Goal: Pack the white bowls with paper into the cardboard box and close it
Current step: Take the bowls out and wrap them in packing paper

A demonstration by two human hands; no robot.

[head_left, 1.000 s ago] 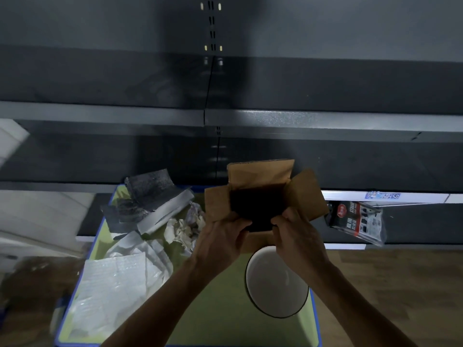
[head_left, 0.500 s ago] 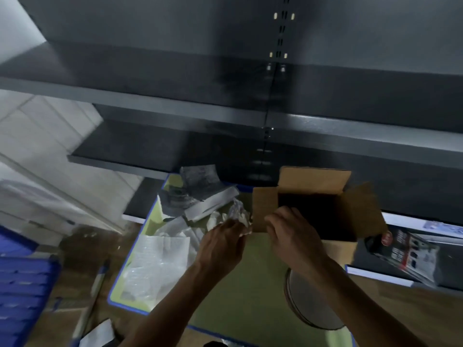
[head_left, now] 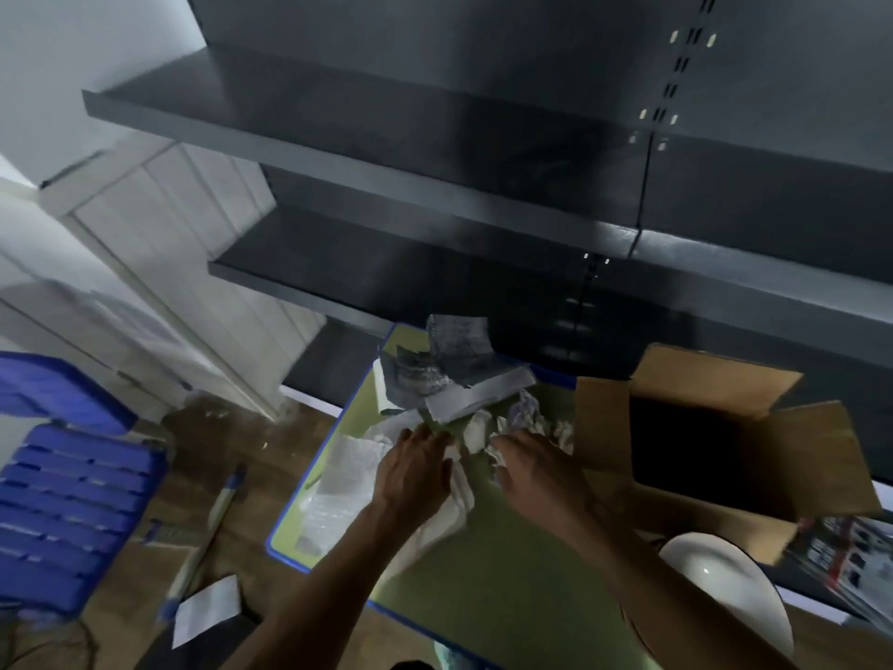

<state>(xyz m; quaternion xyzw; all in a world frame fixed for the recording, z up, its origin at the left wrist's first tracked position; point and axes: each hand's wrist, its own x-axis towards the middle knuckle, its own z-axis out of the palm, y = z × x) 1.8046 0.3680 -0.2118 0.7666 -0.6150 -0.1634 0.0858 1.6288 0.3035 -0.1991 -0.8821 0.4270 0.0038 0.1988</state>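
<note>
An open cardboard box [head_left: 604, 427] with its flaps spread stands at the right of a green mat [head_left: 502, 573]; its inside is dark. A white bowl [head_left: 725, 592] lies on the mat in front of the box, partly behind my right forearm. Crumpled white paper [head_left: 476, 430] and flat sheets [head_left: 348, 471] lie left of the box. My left hand [head_left: 415, 471] reaches over the flat sheets, fingers spread, touching paper. My right hand [head_left: 536, 471] is at the crumpled paper with fingers extended; whether it grips any is hidden.
Dark shelves [head_left: 386, 152] overhang the mat at the back. Grey printed paper [head_left: 454, 365] lies at the mat's far edge. A blue crate [head_left: 63, 500] stands on the wooden floor at left, with a slip of paper [head_left: 208, 609] nearby. A printed packet [head_left: 850, 558] lies right of the box.
Both hands have left the box's opening and moved left onto the paper pile. The view has swung left, so the box and bowl now sit at the right.
</note>
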